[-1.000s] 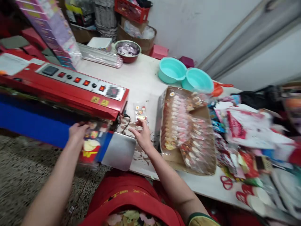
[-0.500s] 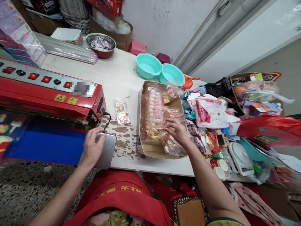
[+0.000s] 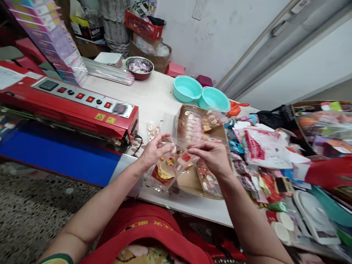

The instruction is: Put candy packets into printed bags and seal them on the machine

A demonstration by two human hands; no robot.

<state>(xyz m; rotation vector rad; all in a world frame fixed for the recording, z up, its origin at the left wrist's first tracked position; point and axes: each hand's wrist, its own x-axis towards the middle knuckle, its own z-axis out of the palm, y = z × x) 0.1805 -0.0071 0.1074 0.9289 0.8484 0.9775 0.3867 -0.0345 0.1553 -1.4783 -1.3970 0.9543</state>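
Clear packet (image 3: 164, 172) in narrow fingertip pinches of left hand (image 3: 156, 151) and right hand (image 3: 213, 157), by cardboard box (image 3: 189, 182).

Warning signs (image 3: 100, 117) on machine (image 3: 74, 113), apron lettering (image 3: 142, 222) unclear

Single view, head-worn: looks forward and down from close over the near edge of the worktop (image 3: 158, 99). Apron (image 3: 145, 234) fills bottom centre of frame; wall (image 3: 220, 40) rises beyond the worktop's far edge.
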